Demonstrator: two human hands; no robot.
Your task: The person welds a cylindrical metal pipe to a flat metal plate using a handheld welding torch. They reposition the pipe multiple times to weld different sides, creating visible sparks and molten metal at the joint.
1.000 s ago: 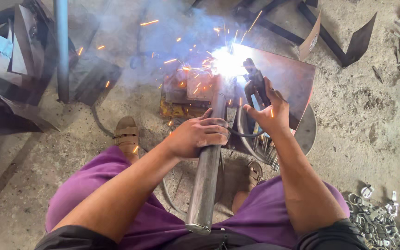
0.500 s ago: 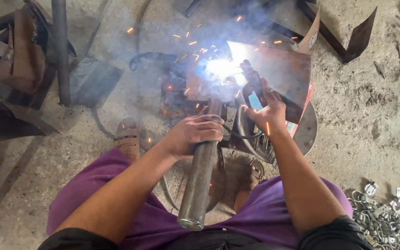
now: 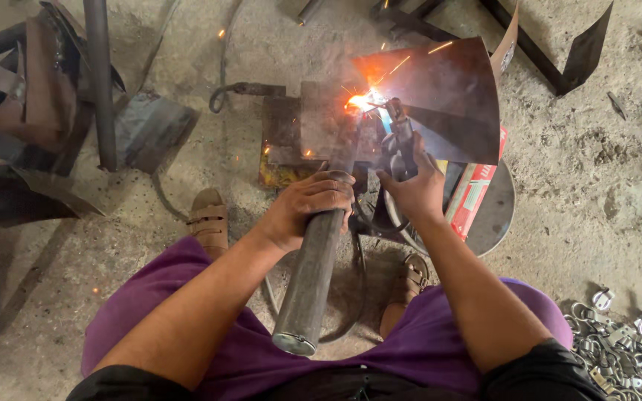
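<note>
Left hand (image 3: 307, 208) is gripping the grey round steel pipe (image 3: 313, 275) mid-length, looks heavy, stiff and probably hot near the weld; right hand (image 3: 413, 189) is clamping the black welding electrode holder (image 3: 397, 145).

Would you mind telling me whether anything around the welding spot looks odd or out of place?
Yes. Both hands are bare beside the glowing arc: the left hand grips the steel pipe, the right hand holds the electrode holder. Sparks scatter over the dirt floor, near sandalled feet.
</note>
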